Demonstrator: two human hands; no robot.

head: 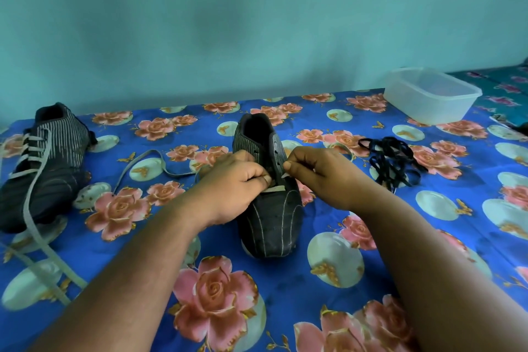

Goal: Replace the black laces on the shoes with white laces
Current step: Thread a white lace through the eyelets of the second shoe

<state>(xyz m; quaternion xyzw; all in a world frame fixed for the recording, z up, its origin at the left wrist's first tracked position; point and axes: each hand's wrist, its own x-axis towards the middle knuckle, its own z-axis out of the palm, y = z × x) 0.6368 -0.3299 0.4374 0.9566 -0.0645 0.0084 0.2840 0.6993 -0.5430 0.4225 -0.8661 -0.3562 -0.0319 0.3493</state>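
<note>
Black with pale stripes, the shoe (268, 197) I'm working on stands mid-cloth, toe toward me. A white lace (275, 188) crosses its lowest eyelets; my left hand (228, 188) pinches it at the left side, and my right hand (320, 177) pinches the lace tip at the right eyelets. The lace's tail (148, 161) trails left over the floral cloth (285, 294). The second shoe (48, 163), already white-laced, sits far left. The black laces (391, 161) lie heaped to the right, a clear tub (431, 96) beyond them.
</note>
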